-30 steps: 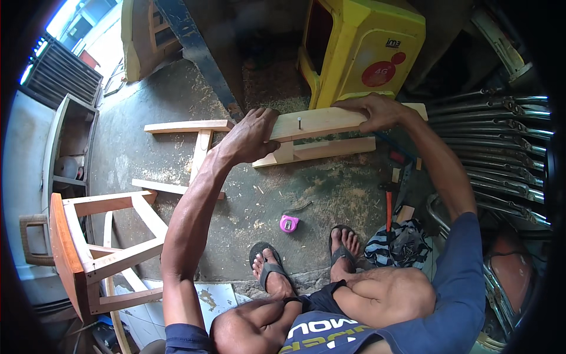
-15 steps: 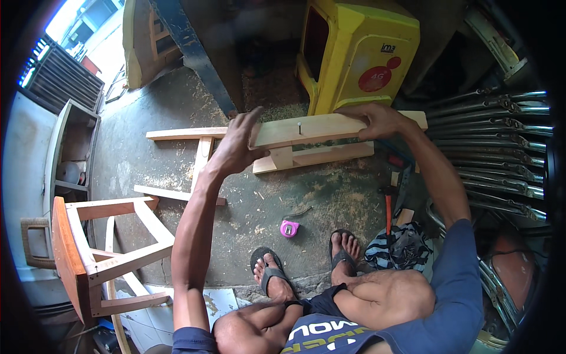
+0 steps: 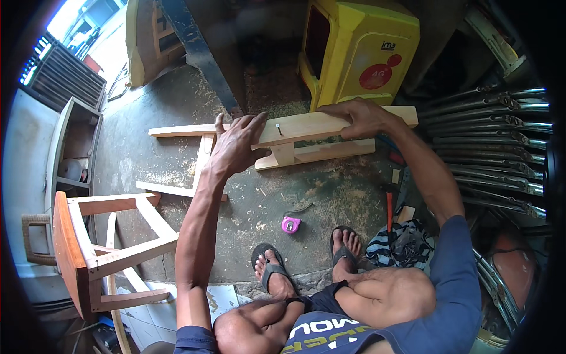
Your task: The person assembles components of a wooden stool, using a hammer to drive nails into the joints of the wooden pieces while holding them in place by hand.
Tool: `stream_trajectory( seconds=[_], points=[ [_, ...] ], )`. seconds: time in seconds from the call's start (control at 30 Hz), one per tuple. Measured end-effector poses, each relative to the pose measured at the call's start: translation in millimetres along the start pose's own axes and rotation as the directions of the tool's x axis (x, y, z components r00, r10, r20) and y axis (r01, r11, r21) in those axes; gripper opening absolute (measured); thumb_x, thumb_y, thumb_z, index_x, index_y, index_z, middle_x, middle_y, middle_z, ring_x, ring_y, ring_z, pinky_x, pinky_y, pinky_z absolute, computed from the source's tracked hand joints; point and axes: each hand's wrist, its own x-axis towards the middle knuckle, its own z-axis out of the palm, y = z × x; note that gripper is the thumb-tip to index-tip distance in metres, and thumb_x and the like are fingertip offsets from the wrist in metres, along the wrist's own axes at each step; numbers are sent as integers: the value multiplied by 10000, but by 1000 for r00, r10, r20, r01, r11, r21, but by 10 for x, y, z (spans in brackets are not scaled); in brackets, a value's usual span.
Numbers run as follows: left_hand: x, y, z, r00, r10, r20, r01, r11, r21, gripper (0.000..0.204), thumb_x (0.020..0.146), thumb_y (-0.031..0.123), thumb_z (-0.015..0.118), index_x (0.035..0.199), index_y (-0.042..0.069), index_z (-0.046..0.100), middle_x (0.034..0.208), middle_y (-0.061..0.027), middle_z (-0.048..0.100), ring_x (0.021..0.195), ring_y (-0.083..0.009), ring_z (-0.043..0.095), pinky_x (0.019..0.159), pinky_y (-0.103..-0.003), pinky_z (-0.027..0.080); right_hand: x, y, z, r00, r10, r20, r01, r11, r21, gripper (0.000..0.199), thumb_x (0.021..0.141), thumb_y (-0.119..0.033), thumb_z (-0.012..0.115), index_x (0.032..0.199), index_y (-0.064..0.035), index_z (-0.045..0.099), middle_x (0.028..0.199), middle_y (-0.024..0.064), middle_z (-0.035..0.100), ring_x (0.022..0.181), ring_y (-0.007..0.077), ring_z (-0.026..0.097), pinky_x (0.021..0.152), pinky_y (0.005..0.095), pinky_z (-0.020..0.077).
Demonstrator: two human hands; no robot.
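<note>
A pale wooden plank (image 3: 312,127) with a nail (image 3: 279,128) standing partway out of it spans the space between my hands. My left hand (image 3: 237,147) grips its left end, fingers spread over the top and thumb along the near side. Farther right, my right hand (image 3: 361,118) closes over the plank, thumb on the near face and fingers past the far edge. Just below it lies a joined wooden frame, its long rail (image 3: 336,153) showing. Another frame of pale strips, with a crosspiece (image 3: 204,158), rests on the floor beside my left hand.
A pink tape measure (image 3: 290,224) lies before my feet. Right of them are a red-handled tool (image 3: 389,211) and a striped cloth (image 3: 395,243). A yellow stool (image 3: 368,53) stands beyond the plank, stacked metal tubes (image 3: 495,141) to the right, a wooden stool (image 3: 118,259) at left.
The plank and its nail have shifted left and slightly toward the far side, with my right hand moving along. My left hand's fingers are spread wider.
</note>
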Motion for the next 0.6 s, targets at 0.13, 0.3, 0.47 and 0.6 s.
stream_trajectory(
  seconds=[0.13, 0.3, 0.47, 0.6],
  points=[
    [77, -65, 94, 999, 35, -32, -38, 997, -69, 779, 835, 324, 822, 1481, 73, 464, 1251, -151, 619, 1263, -342, 563, 1171, -604, 291, 15, 6, 33, 1000, 2, 0, -2, 1000, 21, 859, 721, -480, 780, 1507, -224, 547, 1309, 127, 709, 1168, 292, 692, 1008, 405, 538],
    [95, -76, 24, 1000, 29, -11, -30, 988, -152, 767, 805, 254, 851, 1457, 61, 498, 1230, -157, 616, 1202, -364, 581, 1004, -451, 492, -13, 58, 59, 999, -41, -23, 43, 995, 94, 860, 702, -359, 733, 1524, -218, 524, 1325, 131, 701, 1175, 299, 687, 1030, 388, 528],
    [32, -124, 103, 997, 52, -53, -62, 973, -220, 649, 805, 271, 838, 1338, 40, 548, 1213, -172, 609, 1182, -384, 565, 1023, -476, 463, 26, -34, 99, 1000, 0, 18, -1, 998, 57, 863, 696, -299, 692, 1536, -228, 507, 1316, 135, 705, 1156, 293, 690, 1038, 380, 518],
    [49, -103, 173, 997, 30, -74, -41, 988, -151, 618, 804, 329, 827, 1292, 51, 567, 1168, -158, 611, 1140, -372, 572, 992, -480, 473, 40, 21, 135, 999, -22, 27, 20, 998, 65, 862, 701, -289, 696, 1539, -229, 502, 1331, 139, 694, 1166, 294, 683, 1025, 393, 520]
  ],
)
